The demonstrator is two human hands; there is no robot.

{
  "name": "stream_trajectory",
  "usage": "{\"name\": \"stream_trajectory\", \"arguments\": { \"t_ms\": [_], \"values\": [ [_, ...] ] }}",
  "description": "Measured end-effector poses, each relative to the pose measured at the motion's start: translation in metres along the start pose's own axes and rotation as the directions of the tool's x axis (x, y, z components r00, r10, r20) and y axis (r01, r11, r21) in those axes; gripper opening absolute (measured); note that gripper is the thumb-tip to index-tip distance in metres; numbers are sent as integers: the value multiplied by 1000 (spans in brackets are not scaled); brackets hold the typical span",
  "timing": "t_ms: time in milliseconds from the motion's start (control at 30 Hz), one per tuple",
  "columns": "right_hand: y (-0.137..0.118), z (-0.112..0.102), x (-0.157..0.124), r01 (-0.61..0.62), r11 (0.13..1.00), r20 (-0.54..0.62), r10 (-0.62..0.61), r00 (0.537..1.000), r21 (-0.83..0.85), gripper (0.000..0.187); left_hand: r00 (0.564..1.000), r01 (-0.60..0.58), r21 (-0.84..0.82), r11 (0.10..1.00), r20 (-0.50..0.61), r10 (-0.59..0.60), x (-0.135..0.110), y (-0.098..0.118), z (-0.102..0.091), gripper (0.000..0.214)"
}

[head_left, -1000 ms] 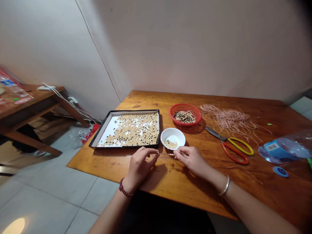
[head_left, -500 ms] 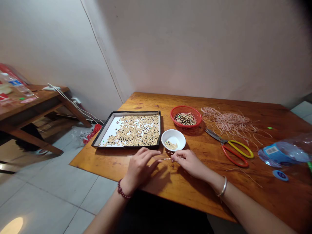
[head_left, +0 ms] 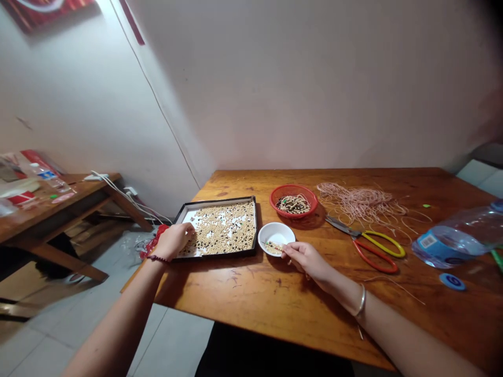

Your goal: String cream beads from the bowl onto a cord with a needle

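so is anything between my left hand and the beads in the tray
Nothing visible. The left hand is over the near left corner of the tray, past its low rim, fingers down at the beads there. The right hand is apart, beside the white bowl.

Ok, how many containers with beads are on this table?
3: the tray at the left edge of the table, under the left hand; the white bowl right of it, by the right hand; the red basket behind that.
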State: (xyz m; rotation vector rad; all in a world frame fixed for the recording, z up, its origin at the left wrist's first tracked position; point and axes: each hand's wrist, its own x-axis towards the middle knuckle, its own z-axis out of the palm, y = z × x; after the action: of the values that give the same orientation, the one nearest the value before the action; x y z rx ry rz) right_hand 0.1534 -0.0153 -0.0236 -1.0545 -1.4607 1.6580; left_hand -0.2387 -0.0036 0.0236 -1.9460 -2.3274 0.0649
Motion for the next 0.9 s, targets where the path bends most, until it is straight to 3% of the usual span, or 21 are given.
{"name": "stream_trajectory", "arguments": {
  "t_ms": [433,900],
  "values": [
    [0,2,0,13,1000,3,-13,1000,2,49,998,-59,24,998,4,59,2,7,2,32],
    [2,1,1,35,999,-1,-35,999,-20,51,998,62,-43,997,-6,-62,6,14,8,27]
  ]
}}
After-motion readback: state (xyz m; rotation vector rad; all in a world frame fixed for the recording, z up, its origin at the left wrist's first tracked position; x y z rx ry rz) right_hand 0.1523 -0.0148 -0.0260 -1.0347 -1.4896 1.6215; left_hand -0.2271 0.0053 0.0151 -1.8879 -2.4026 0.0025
